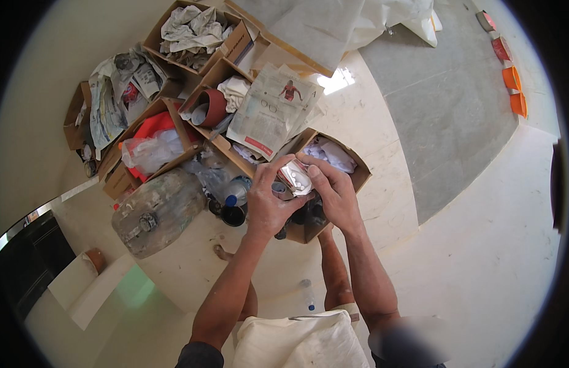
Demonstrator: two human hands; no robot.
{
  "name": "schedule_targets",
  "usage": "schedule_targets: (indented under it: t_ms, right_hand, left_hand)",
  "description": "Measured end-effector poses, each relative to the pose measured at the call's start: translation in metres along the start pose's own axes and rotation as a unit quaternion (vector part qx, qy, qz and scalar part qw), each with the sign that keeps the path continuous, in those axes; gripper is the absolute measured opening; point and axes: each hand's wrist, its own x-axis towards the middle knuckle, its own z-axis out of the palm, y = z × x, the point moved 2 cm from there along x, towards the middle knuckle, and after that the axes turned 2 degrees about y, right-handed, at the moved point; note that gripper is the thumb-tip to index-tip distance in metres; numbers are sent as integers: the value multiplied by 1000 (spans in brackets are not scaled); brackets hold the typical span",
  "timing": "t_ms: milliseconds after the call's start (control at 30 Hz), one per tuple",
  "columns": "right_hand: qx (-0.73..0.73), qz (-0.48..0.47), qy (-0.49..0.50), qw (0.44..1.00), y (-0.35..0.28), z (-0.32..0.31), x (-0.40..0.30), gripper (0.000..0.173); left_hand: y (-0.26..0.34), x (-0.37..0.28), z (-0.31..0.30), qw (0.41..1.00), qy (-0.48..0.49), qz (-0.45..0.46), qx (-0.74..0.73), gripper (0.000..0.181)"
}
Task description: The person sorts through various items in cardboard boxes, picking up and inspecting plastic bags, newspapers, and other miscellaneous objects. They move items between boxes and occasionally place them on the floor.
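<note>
Both of my hands hold one small open carton (295,177) with white contents that I cannot make out. My left hand (268,202) grips its left side and lower edge. Around its right side and upper edge curl the fingers of my right hand (335,188). The carton is raised above a cardboard box (362,177) that holds crumpled white material (330,154) and dark items. Just left of my left hand lies a clear plastic bottle with a blue cap (237,191), beside a black round container (233,215).
A large dirty plastic jug (160,214) lies at the left. Several cardboard boxes behind it hold crumpled newspaper (194,30), red material with clear plastic (151,147) and a reddish-brown pot (210,108). Folded newspaper (270,112) covers one box. A small bottle (307,294) lies near my leg.
</note>
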Motion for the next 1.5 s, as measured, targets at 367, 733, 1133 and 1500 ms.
schedule_targets:
  t_ms: [367,733,1133,1500]
  right_hand:
    - [-210,-299,212,906,-23,18,-20,29]
    - [-375,-197,150,893,-22,23,-22,34]
    - [9,-162,207,965,-14,17,-33,36]
    - [181,-70,122,973,-16,9,-29,37]
  left_hand:
    - [-4,0,-9,998,52,10,28,71]
    - [-15,-11,-9,983,78,50,156,77]
    - [-21,-30,-15,983,65,17,170,74]
    - [-5,-65,-75,960,-173,-134,-173,79]
